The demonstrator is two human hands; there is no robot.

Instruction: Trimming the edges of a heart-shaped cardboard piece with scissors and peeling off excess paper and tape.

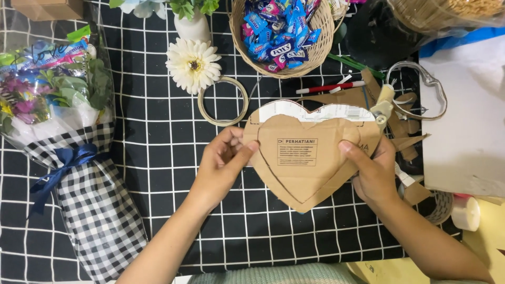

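1. Head view: both hands hold a brown cardboard heart flat over the middle of a black grid cloth.
2. Left hand grasps the heart's left edge, thumb on top.
3. Right hand grips its right edge.
4. A tape ring lies just beyond; a sweets basket sits at the far edge, a bouquet at the left.

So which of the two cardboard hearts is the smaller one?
The front heart, bearing the printed label box, is smaller. The larger heart lies behind it, its white-topped edge showing all round. Left hand and right hand hold both.
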